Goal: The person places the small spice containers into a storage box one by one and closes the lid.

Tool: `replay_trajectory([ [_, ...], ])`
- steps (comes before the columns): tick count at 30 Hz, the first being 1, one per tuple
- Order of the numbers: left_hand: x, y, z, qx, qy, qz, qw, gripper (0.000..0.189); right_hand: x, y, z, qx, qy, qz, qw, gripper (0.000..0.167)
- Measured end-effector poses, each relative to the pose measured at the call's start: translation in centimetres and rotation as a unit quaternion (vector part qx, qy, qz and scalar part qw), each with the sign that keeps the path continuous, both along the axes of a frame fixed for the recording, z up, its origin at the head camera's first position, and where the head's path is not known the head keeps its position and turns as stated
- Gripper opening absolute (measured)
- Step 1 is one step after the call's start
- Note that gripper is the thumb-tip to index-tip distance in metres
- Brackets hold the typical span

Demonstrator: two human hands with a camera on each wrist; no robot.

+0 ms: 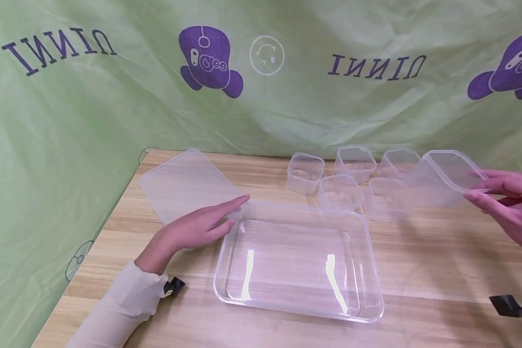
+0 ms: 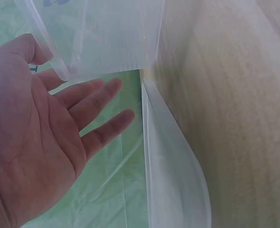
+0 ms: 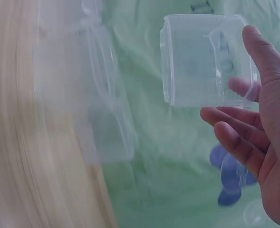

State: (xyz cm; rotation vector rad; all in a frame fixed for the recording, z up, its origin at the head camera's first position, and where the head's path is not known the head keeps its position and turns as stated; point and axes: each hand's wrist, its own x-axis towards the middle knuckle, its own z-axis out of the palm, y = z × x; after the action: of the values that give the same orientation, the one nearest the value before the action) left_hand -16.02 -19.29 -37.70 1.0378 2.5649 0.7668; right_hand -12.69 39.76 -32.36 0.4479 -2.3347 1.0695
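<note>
A large clear plastic container sits on the table, its open side up. My left hand is at its back left corner, fingers fairly straight and touching the rim; the left wrist view shows the palm facing the container wall. On the right, my right hand pinches the rim of a small clear plastic box between thumb and fingers. This box is tilted and raised over the table, beside the other small boxes. A flat translucent lid lies behind the left hand.
Several small clear boxes, such as one at the back and one nearer, stand in two loose rows behind the large container. Past the back edge of the wooden table hangs a green printed sheet.
</note>
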Motion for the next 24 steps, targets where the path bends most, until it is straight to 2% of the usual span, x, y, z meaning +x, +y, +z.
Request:
replay_trajectory([
  [6, -0.2, -0.1, 0.1, -0.007, 0.018, -0.006, 0.9998, 0.059, 1.1, -3.3, 0.7, 0.031, 0.026, 0.034, 0.9986, 0.011],
  [14, 0.0, -0.5, 0.1, -0.015, 0.018, -0.005, 0.9997, 0.060, 2.3, -6.2, 0.7, 0.117, 0.056, 0.070, 0.9890, 0.008],
  [16, 0.0, -0.5, 0.1, -0.014, 0.021, -0.005, 0.9997, 0.060, 2.5, -6.8, 0.5, 0.132, 0.060, 0.083, 0.9859, 0.012],
  [20, 0.0, -0.4, 0.2, -0.011, 0.025, -0.005, 0.9996, 0.061, 2.6, -7.9, 0.3, 0.154, 0.052, 0.114, 0.9802, 0.030],
  [24, -0.1, -0.4, 0.3, -0.012, 0.024, -0.004, 0.9996, 0.062, 2.6, -8.9, -0.3, 0.147, 0.063, 0.147, 0.9761, 0.039],
])
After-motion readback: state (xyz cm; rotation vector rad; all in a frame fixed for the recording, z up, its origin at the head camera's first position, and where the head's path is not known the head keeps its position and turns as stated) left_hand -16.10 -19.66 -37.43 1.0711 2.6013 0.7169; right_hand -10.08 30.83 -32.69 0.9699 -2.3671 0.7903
